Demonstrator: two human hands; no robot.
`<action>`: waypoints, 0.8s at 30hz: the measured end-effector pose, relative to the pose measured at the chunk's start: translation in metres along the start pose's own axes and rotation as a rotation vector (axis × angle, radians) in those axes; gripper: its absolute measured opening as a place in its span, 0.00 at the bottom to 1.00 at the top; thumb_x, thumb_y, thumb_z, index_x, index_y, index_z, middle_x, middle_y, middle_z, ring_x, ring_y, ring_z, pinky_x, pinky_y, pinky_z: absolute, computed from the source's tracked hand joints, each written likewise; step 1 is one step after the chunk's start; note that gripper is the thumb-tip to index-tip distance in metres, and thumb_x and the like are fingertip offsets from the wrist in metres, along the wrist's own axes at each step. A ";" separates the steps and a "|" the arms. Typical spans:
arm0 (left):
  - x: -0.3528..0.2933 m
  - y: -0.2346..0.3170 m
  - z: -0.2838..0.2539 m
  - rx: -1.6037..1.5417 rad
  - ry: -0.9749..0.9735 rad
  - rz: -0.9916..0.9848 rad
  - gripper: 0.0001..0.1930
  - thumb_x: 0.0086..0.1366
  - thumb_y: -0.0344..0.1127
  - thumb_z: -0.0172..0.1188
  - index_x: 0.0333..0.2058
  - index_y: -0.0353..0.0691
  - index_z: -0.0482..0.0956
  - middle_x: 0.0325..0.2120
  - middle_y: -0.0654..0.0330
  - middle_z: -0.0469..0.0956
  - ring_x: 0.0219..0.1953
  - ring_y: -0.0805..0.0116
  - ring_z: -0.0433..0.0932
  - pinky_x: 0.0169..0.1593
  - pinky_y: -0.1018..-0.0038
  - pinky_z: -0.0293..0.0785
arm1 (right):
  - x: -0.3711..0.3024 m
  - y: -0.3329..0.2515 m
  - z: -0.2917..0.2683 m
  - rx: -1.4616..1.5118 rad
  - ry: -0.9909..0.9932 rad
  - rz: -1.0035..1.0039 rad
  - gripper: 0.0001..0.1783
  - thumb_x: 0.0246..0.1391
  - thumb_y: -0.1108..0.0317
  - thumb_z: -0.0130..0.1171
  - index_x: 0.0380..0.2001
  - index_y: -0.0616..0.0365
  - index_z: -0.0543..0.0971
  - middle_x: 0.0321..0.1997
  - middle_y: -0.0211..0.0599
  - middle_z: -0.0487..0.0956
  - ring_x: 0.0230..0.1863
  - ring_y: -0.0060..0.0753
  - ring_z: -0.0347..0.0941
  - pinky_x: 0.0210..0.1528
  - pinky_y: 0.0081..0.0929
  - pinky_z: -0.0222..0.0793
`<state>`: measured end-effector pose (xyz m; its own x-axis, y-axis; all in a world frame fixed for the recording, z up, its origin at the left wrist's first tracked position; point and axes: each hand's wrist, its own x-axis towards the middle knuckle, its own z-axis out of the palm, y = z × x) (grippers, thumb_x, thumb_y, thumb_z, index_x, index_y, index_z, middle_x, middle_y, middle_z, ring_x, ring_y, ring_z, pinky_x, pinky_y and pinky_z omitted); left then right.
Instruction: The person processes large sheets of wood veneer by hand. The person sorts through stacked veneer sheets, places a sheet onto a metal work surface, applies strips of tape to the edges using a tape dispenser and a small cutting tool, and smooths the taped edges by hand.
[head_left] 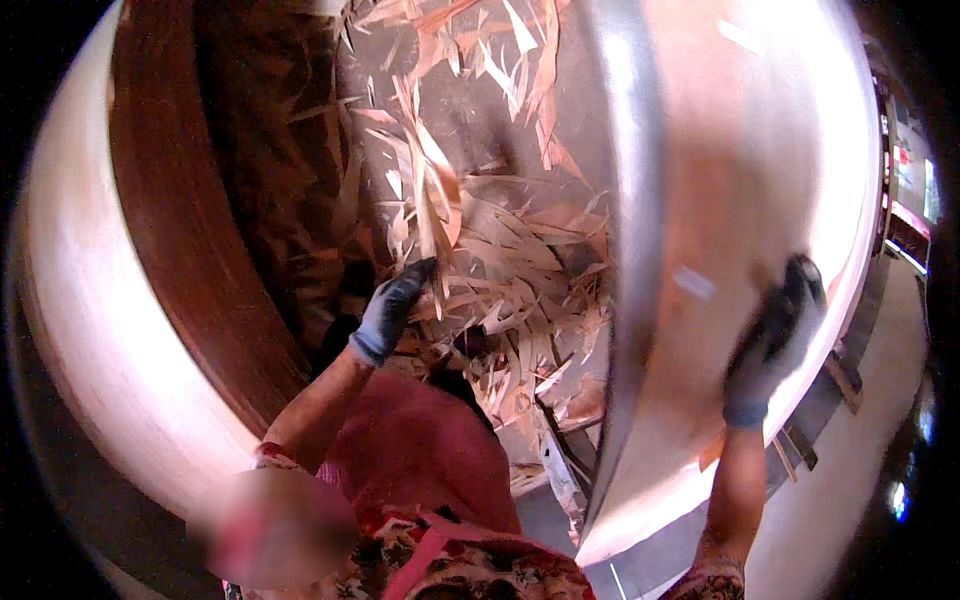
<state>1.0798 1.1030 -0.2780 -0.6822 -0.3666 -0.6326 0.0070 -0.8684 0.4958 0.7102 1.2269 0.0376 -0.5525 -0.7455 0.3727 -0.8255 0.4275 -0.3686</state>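
Observation:
My left hand [395, 308], in a dark-palmed glove with a pale blue cuff, reaches out over the scrap-strewn floor. Its fingers are closed at a long thin strip of wood veneer [432, 205], which stands up from the fingertips; the thumb is hidden. On the right, my right hand [772, 345], in a matching glove, lies with fingers stretched out over a pale veneer sheet [690, 340]. That hand is smeared by motion, and nothing shows in its grasp. A small whitish patch [694, 283] lies on the sheet beside it.
Torn veneer scraps [510, 240] cover the floor between two stacks. A reddish-brown stack [190, 200] with a pale top [90, 250] curves along the left. The right stack has a grey edge [635, 180]. Wooden sticks [790, 455] lie beyond it at lower right.

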 end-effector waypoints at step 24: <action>-0.352 -0.064 0.165 -0.619 -0.484 -0.229 0.32 0.69 0.59 0.49 0.55 0.34 0.74 0.52 0.52 0.78 0.55 0.56 0.75 0.62 0.62 0.65 | -0.297 -0.165 -0.106 1.391 -0.257 0.967 0.16 0.58 0.78 0.61 0.50 0.64 0.78 0.46 0.31 0.81 0.42 0.19 0.76 0.44 0.18 0.73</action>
<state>1.1987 1.3428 0.0111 -0.9547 -0.0965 -0.2814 0.1353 -0.9833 -0.1220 0.9977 1.4323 0.0783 -0.6059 -0.6192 -0.4995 0.5634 0.1094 -0.8189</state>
